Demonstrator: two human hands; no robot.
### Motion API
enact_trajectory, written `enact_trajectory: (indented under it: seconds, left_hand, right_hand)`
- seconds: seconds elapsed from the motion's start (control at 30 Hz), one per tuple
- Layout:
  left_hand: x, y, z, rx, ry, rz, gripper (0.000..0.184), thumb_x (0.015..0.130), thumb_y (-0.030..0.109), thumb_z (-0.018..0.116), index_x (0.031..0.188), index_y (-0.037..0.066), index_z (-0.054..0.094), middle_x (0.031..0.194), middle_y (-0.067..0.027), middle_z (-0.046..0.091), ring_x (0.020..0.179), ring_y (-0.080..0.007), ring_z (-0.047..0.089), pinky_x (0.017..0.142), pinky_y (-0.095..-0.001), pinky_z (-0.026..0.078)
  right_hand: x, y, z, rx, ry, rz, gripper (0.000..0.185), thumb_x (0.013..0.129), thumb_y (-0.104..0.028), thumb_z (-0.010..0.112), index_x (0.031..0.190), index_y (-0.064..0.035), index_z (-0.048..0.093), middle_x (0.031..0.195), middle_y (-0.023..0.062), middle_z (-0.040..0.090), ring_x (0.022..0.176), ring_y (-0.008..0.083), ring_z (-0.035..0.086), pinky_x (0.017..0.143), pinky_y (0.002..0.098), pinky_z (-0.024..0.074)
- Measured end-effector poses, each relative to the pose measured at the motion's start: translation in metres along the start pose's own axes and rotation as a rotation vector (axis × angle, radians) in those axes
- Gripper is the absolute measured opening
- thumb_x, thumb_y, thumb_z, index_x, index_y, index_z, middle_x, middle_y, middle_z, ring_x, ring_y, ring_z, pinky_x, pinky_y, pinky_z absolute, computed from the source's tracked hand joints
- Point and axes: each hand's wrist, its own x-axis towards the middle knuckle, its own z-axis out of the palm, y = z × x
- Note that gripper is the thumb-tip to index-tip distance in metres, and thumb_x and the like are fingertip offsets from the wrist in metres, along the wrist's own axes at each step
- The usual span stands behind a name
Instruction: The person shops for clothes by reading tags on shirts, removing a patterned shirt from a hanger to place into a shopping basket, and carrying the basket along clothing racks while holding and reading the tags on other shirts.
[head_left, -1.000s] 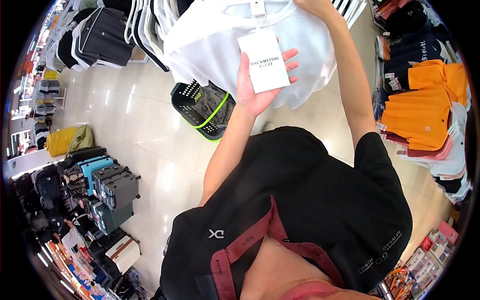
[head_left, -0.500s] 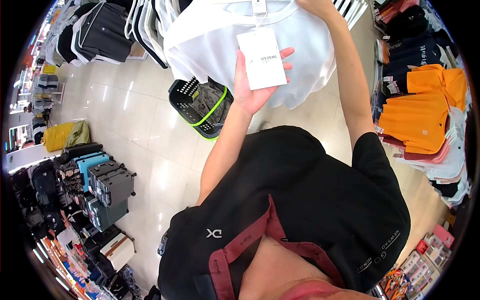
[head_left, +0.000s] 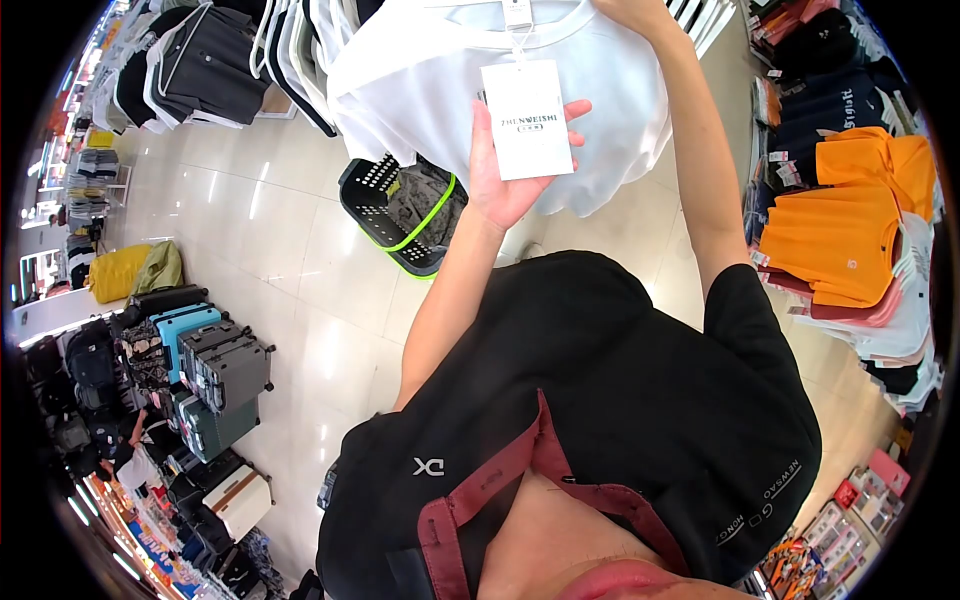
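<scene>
A white T-shirt point(head_left: 410, 90) hangs across the top of the view, with a small label at its collar. From the collar a white card tag point(head_left: 528, 150) with dark printed lettering hangs on a string. My left hand point(head_left: 503, 195) lies palm up behind the tag, its thumb and fingers spread to either side, and the tag rests against the palm. At the top edge my right hand point(head_left: 632, 14) is partly cut off; its fingers are curled at the shirt's shoulder, beside the collar.
A black basket point(head_left: 375, 213) with a green handle and dark cloth inside stands on the floor point(head_left: 290, 240). Dark shirts point(head_left: 215, 75) hang upper left. Suitcases point(head_left: 225, 370) and a yellow bag point(head_left: 120, 275) are at left. Orange shirts point(head_left: 830, 240) hang at right.
The tag has straightened and shifted slightly up since the first frame, and its lettering, partly washed out half a second ago, shows clearly again. My right hand has hardly moved.
</scene>
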Motion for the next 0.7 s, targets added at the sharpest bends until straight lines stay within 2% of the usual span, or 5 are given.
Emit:
enact_trajectory:
  seconds: [0.7]
  left_hand:
    - [-0.0022,-0.0027,-0.0017,0.033,-0.009,-0.02,0.076,0.095,0.067,0.033,0.146,0.011,0.035,0.144,-0.0257,0.04,0.104,-0.033,0.062,0.081,-0.0422,0.054]
  right_hand:
    - [-0.005,0.0062,0.0054,-0.032,0.018,-0.021,0.028,0.091,-0.024,0.058,0.106,-0.0029,0.067,0.098,0.0164,0.069,0.092,0.0334,0.065,0.081,0.0403,0.05]
